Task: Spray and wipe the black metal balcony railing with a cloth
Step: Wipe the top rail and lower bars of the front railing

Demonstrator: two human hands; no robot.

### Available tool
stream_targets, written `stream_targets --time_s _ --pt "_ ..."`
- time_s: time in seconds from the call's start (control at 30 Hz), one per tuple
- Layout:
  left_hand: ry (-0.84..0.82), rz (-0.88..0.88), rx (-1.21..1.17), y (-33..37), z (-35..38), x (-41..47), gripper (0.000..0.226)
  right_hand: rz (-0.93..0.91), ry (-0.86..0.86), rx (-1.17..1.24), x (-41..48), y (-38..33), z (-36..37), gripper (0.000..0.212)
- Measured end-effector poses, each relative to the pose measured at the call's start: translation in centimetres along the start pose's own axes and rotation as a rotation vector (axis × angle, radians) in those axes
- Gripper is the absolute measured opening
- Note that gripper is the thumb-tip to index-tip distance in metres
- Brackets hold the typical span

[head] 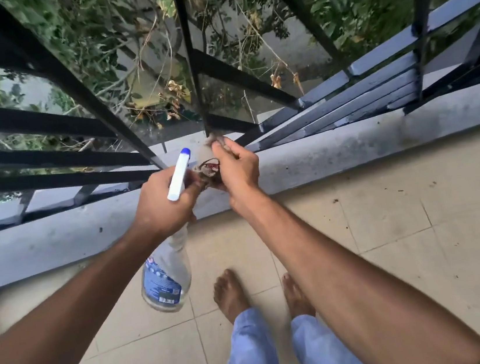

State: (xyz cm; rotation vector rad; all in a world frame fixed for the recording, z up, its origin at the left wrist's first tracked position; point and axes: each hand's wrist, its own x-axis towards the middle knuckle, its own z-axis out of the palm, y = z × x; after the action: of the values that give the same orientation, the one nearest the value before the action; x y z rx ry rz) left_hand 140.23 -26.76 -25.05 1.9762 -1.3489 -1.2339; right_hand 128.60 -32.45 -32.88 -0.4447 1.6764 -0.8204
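The black metal balcony railing (26,121) fills the upper frame, its bars rising from a grey concrete ledge (350,149). At centre, the left hand (161,206) grips a clear plastic spray bottle (166,280) by the neck, probably keeping it ready. The right hand (240,168) pinches a crumpled pale cloth (209,171) at a vertical bar's foot, apparently wiping there.

The left hand (159,204) hides part of the spray bottle (166,280).
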Motion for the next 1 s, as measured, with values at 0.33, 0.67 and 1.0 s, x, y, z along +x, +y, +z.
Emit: stream_targets --time_s 0.33,0.67,1.0 --pt "-0.059 0.026 0.044 -1.1 3.7 2.2 0.016 -0.126 0.194 -0.282 2.7 2.3 0.0 0.028" --pt "-0.124 -0.047 -0.005 -1.6 4.3 1.6 0.017 -0.046 0.427 -0.021 4.4 -0.5 -5.0 0.025" --pt "-0.099 0.016 0.089 -0.9 3.8 4.0 0.014 -0.091 0.322 -0.363 4.7 1.1 -1.6 0.021"
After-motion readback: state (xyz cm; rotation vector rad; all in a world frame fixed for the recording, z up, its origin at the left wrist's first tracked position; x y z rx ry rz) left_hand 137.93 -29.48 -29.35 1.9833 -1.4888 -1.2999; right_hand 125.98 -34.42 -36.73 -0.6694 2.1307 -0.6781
